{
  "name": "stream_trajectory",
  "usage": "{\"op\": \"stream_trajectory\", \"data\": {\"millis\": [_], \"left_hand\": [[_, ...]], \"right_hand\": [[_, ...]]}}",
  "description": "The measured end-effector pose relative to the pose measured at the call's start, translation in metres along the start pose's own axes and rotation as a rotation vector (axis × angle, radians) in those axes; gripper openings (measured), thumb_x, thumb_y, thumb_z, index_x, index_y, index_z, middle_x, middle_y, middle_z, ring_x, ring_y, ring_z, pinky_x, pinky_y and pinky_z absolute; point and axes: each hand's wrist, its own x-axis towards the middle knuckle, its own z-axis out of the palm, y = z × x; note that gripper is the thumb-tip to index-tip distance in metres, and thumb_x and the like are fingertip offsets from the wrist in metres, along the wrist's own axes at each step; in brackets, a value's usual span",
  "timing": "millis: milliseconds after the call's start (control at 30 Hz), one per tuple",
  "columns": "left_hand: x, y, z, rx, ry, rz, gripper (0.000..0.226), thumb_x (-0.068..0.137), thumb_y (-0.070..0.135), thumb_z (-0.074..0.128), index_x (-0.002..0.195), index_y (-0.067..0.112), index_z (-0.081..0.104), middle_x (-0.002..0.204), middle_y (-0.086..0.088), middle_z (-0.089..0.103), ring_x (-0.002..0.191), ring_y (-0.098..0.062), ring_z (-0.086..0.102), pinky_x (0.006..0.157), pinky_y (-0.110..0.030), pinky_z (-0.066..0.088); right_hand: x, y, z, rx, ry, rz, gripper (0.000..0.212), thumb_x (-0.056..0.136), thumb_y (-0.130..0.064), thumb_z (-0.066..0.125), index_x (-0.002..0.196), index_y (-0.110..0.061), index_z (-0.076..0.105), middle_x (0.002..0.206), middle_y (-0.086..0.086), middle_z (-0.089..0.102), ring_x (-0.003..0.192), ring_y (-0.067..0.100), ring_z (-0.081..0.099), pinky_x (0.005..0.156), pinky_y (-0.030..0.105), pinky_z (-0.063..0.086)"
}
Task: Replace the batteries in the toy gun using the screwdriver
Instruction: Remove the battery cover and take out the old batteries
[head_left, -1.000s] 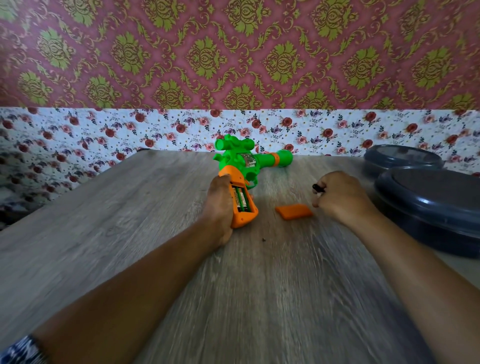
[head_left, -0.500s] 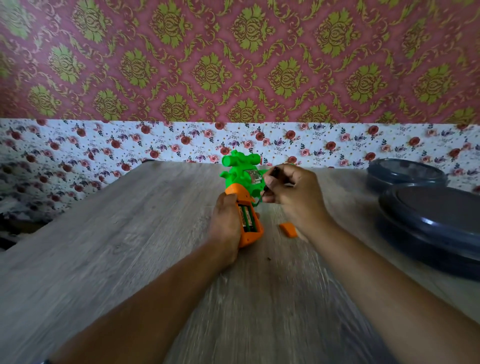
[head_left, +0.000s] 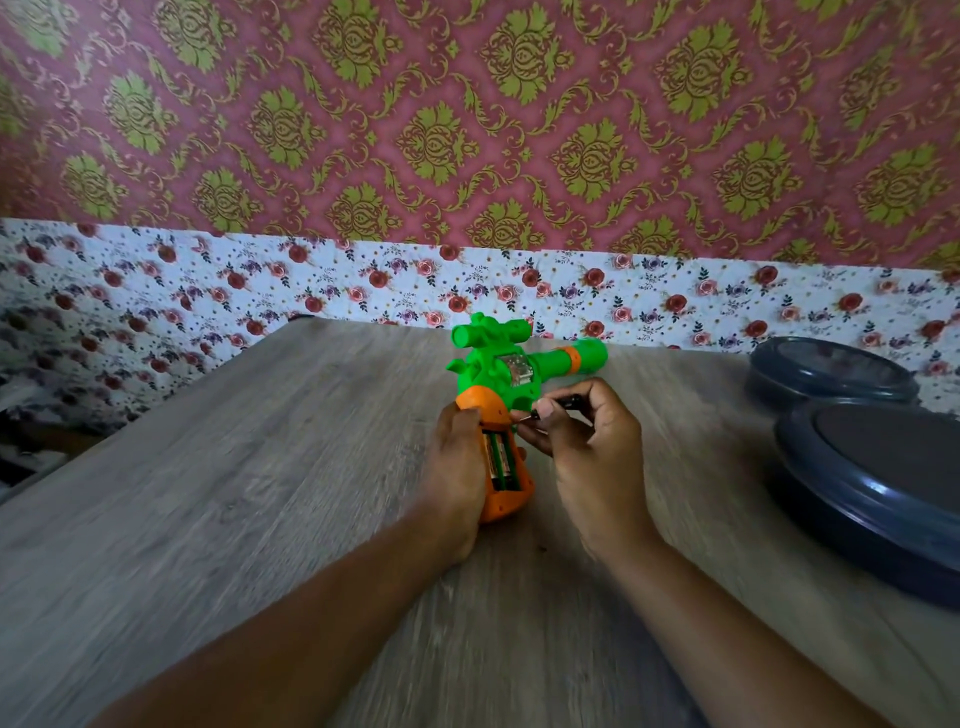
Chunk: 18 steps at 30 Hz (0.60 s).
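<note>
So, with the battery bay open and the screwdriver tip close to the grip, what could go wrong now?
1. The screwdriver is pinched thinly in the right hand; its tip could slip and scratch the toy gun or poke the left hand.
2. The batteries lie uncovered and could fall out if the grip tilts.
3. A small dark speck on the table, maybe the screw, could get lost.

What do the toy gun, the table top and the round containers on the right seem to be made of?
Toy gun: moulded plastic, bright green and orange, slightly glossy. Table: wood or wood-look laminate, grey grain, matt. Round containers: probably dark blue plastic, shiny rim highlights.
</note>
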Motion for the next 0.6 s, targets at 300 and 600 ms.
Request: {"op": "stream_trajectory", "data": {"millis": [300, 600], "left_hand": [[0.0016, 0.0008, 0.0009, 0.005, -0.022, 0.001, 0.042, 0.097, 0.036, 0.030, 0.124, 0.012, 0.051, 0.115, -0.025, 0.062, 0.082, -0.027, 0.064, 0.069, -0.038, 0.054], [0.0037, -0.0003, 0.0031, 0.035, 0.025, 0.015, 0.046, 0.090, 0.045, 0.036, 0.119, 0.015, 0.054, 0.108, -0.022, 0.066, 0.100, -0.039, 0.065, 0.087, -0.058, 0.051]], "right_hand": [[0.0002, 0.0001, -0.0033, -0.122, -0.062, -0.150, 0.014, 0.087, -0.006, 0.060, 0.081, -0.018, 0.056, 0.076, -0.009, 0.064, 0.081, 0.006, 0.068, 0.074, 0.023, 0.054], [-0.0004, 0.0054, -0.0024, -0.232, -0.065, -0.202, 0.003, 0.083, -0.022, 0.057, 0.083, -0.020, 0.056, 0.077, -0.015, 0.062, 0.080, 0.002, 0.064, 0.076, 0.030, 0.055]]}}
